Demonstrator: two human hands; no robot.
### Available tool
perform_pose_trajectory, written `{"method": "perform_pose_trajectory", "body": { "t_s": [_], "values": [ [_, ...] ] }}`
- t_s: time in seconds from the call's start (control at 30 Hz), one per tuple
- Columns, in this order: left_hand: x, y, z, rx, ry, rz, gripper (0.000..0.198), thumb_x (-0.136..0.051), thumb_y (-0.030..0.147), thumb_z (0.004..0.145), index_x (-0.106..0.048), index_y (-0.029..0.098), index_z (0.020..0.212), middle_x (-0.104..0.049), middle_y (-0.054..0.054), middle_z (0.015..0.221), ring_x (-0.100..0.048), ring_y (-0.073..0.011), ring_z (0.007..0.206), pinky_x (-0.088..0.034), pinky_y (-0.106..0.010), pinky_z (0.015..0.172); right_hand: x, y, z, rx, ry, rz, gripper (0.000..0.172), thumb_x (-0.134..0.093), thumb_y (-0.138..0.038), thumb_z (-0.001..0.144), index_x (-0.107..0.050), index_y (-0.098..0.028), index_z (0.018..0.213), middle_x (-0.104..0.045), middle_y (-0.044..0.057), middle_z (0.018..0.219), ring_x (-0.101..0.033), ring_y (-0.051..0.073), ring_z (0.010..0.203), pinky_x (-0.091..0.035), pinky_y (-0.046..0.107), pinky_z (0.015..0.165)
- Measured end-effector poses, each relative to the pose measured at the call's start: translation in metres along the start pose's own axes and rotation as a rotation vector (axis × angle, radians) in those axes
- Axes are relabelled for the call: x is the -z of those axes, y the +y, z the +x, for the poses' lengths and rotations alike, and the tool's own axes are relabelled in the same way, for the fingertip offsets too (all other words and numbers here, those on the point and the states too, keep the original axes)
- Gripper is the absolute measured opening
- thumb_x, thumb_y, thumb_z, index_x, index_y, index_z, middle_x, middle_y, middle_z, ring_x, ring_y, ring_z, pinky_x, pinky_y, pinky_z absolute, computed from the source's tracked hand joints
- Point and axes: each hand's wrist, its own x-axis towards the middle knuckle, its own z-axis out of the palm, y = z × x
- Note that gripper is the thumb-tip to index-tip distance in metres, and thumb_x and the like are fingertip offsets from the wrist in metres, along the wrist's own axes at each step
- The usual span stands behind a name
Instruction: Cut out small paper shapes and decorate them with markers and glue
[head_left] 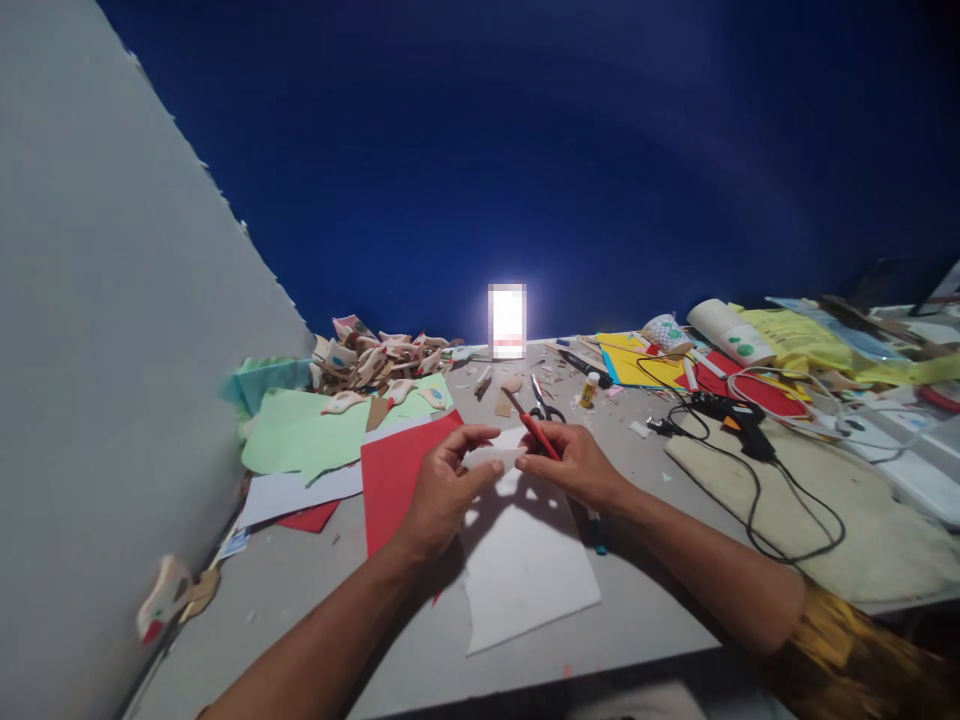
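Note:
My right hand (574, 465) is closed around a slim red pencil-like tool (540, 437), its dark end pointing up and away to the left. Facing it is my left hand (444, 490), thumb and forefinger curved around a small piece of white paper (484, 456) that spans the gap between both hands. Part of that piece is hidden by the fingers. Beneath the hands a larger white sheet (529, 575) lies on the table, shadowed by them. A red sheet (390, 480) lies under and left of my left hand. Scissors (538, 395) rest just beyond my right hand.
A heap of bird-shaped cut-outs (375, 360) and green paper (300, 440) lie at left. A glue stick (589, 389) stands ahead. At right, a black glue gun (739, 420) trails its cable over a beige cloth (825, 510), near paper cups (731, 333) and yellow paper (630, 358).

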Motion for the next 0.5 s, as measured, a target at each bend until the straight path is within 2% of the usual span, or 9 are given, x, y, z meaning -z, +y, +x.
{"method": "perform_pose_trajectory", "body": {
  "t_s": [0.07,0.17,0.3,0.4,0.5],
  "values": [
    [-0.001,-0.002,0.002,0.026,-0.024,-0.061,0.045,-0.089,0.021,0.064,-0.073,0.018,0.106,-0.072,-0.004,0.077,-0.064,-0.0146,0.059,-0.050,-0.023,0.051,-0.006,-0.001,-0.001,0.000,0.050,0.022,0.023,-0.076,-0.039,0.076,-0.067,-0.017,0.079,-0.062,0.000,0.071,-0.054,0.015,0.064,-0.042,0.027,0.060],
    [-0.003,-0.008,0.007,0.071,-0.077,-0.185,0.038,-0.090,0.022,0.064,-0.074,0.015,0.098,-0.074,-0.006,0.084,-0.067,-0.0152,0.070,-0.053,-0.024,0.061,-0.014,-0.001,-0.004,-0.043,0.108,0.103,0.026,-0.076,-0.041,0.076,-0.065,-0.018,0.078,-0.062,0.001,0.071,-0.054,0.015,0.065,-0.043,0.027,0.062],
    [0.000,-0.014,0.012,0.086,-0.108,-0.268,0.031,-0.088,0.023,0.068,-0.075,0.013,0.094,-0.075,-0.008,0.089,-0.068,-0.0155,0.077,-0.055,-0.025,0.072,-0.017,-0.001,-0.005,-0.084,0.002,0.156,0.034,-0.076,-0.050,0.078,-0.064,-0.018,0.080,-0.064,0.002,0.073,-0.054,0.015,0.064,-0.043,0.027,0.059],
    [0.004,-0.008,0.015,0.066,-0.118,-0.269,0.028,-0.086,0.022,0.070,-0.074,0.013,0.093,-0.074,-0.007,0.084,-0.066,-0.0148,0.072,-0.055,-0.025,0.068,-0.006,0.000,-0.002,-0.034,-0.080,0.135,0.049,-0.057,-0.065,0.091,-0.069,-0.017,0.088,-0.064,0.004,0.073,-0.052,0.014,0.061,-0.040,0.026,0.056],
    [0.008,0.000,0.017,0.053,-0.128,-0.288,0.027,-0.086,0.022,0.072,-0.072,0.014,0.094,-0.072,-0.005,0.080,-0.064,-0.0128,0.067,-0.054,-0.023,0.064,0.011,0.000,0.002,0.032,-0.096,0.004,0.063,-0.046,-0.071,0.095,-0.073,-0.016,0.080,-0.056,0.001,0.061,-0.046,0.013,0.057,-0.035,0.026,0.054]
  ]
}}
